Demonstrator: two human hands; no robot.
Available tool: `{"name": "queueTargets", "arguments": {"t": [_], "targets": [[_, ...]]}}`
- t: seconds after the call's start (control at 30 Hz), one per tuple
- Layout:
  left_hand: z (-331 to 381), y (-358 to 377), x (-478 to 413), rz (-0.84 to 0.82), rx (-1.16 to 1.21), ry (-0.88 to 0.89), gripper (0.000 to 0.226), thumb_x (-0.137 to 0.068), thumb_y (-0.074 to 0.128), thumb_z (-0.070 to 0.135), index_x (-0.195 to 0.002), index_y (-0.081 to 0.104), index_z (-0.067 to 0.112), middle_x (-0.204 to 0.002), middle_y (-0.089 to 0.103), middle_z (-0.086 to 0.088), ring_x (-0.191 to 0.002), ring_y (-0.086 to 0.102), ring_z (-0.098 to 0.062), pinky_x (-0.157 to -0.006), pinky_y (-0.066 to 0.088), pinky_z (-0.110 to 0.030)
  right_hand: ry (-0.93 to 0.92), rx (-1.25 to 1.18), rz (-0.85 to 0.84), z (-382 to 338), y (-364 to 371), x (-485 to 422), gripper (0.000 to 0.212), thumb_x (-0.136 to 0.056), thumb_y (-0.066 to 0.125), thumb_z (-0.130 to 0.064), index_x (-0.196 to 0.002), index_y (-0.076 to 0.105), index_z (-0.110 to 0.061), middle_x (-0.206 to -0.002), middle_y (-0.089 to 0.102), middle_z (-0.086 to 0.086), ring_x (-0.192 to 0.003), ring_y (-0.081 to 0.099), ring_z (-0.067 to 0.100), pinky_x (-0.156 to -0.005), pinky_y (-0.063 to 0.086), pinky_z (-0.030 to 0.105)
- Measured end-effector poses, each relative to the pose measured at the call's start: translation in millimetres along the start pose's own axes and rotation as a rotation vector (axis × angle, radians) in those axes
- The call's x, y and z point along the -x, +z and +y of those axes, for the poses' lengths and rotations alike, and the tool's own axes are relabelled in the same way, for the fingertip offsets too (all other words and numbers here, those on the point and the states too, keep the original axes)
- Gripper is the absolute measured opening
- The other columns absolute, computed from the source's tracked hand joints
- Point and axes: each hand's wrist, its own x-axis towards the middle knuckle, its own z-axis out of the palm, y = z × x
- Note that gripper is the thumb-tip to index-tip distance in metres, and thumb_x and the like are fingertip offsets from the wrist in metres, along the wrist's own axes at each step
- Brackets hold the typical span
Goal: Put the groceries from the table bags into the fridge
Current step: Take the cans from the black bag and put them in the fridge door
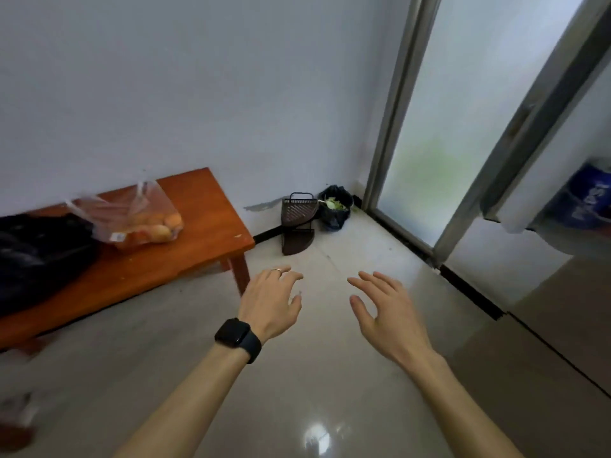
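A low wooden table stands at the left against the wall. On it lies a clear plastic bag holding round orange-yellow fruit, and to its left a black bag. The open fridge door shows at the right edge, with a blue bottle on its shelf. My left hand wears a ring and a black watch; it hovers over the floor with fingers apart, holding nothing. My right hand hovers beside it, also spread and empty. Both are right of the table.
A dark plastic corner rack and a black rubbish bag with green scraps sit in the far corner. A frosted glass door with a metal frame is behind. The tiled floor is glossy. A blurred reddish object lies bottom left.
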Motion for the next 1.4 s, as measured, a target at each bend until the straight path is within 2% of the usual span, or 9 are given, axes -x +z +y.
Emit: {"name": "queueTargets", "arguments": {"t": [0.17, 0.33, 0.53, 0.63, 0.77, 0.93, 1.13, 1.4], "targets": [[-136, -38, 68, 0.035, -0.033, -0.200, 0.045, -0.095, 0.051, 0.035, -0.139, 0.050, 0.032, -0.149, 0.046, 0.000, -0.135, 0.043, -0.020, -0.111, 0.034, -0.037, -0.184, -0.008, -0.120, -125, 80, -22, 0.042, -0.101, 0.047, -0.049, -0.141, 0.055, -0.039, -0.149, 0.050, -0.012, -0.143, 0.033, 0.015, -0.117, 0.032, 0.036], [-247, -80, 134, 0.085, -0.045, -0.383, 0.042, -0.097, 0.051, 0.037, -0.139, 0.050, 0.033, -0.148, 0.046, 0.002, -0.136, 0.041, -0.019, -0.113, 0.033, -0.039, -0.361, -0.060, -0.165, -240, 134, -45, 0.038, -0.098, 0.055, -0.043, -0.134, 0.061, -0.035, -0.140, 0.059, -0.005, -0.132, 0.041, 0.018, -0.107, 0.041, 0.037], [-348, -119, 180, 0.160, -0.068, -0.573, 0.042, -0.096, 0.052, 0.039, -0.138, 0.052, 0.035, -0.144, 0.048, 0.006, -0.134, 0.041, -0.018, -0.114, 0.032, -0.045, -0.521, -0.074, -0.245, -348, 186, -82, 0.041, -0.097, 0.052, -0.049, -0.135, 0.059, -0.036, -0.142, 0.057, -0.008, -0.134, 0.043, 0.020, -0.108, 0.041, 0.041], [-396, -132, 188, 0.167, -0.070, -0.625, 0.043, -0.096, 0.054, 0.039, -0.139, 0.051, 0.034, -0.144, 0.048, 0.005, -0.134, 0.041, -0.017, -0.113, 0.034, -0.042, -0.556, -0.077, -0.314, -389, 217, -104, 0.044, -0.098, 0.050, -0.051, -0.139, 0.055, -0.036, -0.145, 0.053, -0.008, -0.137, 0.039, 0.019, -0.110, 0.039, 0.039], [-464, -150, 174, 0.165, -0.090, -0.672, 0.042, -0.098, 0.052, 0.039, -0.139, 0.052, 0.033, -0.145, 0.048, 0.006, -0.134, 0.042, -0.017, -0.110, 0.036, -0.036, -0.604, -0.089, -0.397, -436, 261, -138, 0.045, -0.099, 0.048, -0.052, -0.142, 0.049, -0.040, -0.149, 0.048, -0.010, -0.138, 0.037, 0.019, -0.108, 0.040, 0.039], [-548, -170, 136, 0.148, -0.095, -0.704, 0.043, -0.098, 0.051, 0.038, -0.140, 0.051, 0.032, -0.146, 0.048, 0.005, -0.136, 0.039, -0.019, -0.113, 0.034, -0.039, -0.644, -0.098, -0.442, -493, 313, -200, 0.045, -0.101, 0.048, -0.047, -0.145, 0.049, -0.036, -0.148, 0.049, -0.009, -0.139, 0.037, 0.018, -0.110, 0.041, 0.037], [-641, -186, 80, 0.029, -0.108, -0.672, 0.044, -0.100, 0.049, 0.038, -0.143, 0.047, 0.032, -0.151, 0.042, 0.003, -0.143, 0.030, -0.023, -0.119, 0.024, -0.046, -0.596, -0.149, -0.576, -550, 371, -268, 0.048, -0.102, 0.049, -0.045, -0.148, 0.046, -0.032, -0.151, 0.046, -0.006, -0.142, 0.034, 0.021, -0.114, 0.034, 0.036], [-735, -177, 4, -0.121, -0.167, -0.554, 0.046, -0.102, 0.042, 0.039, -0.147, 0.042, 0.029, -0.159, 0.031, -0.001, -0.150, 0.014, -0.032, -0.121, 0.015, -0.051, -0.482, -0.066, -0.670, -586, 439, -324, 0.051, -0.104, 0.042, -0.049, -0.150, 0.042, -0.029, -0.151, 0.047, -0.006, -0.143, 0.030, 0.025, -0.116, 0.031, 0.040]]}}
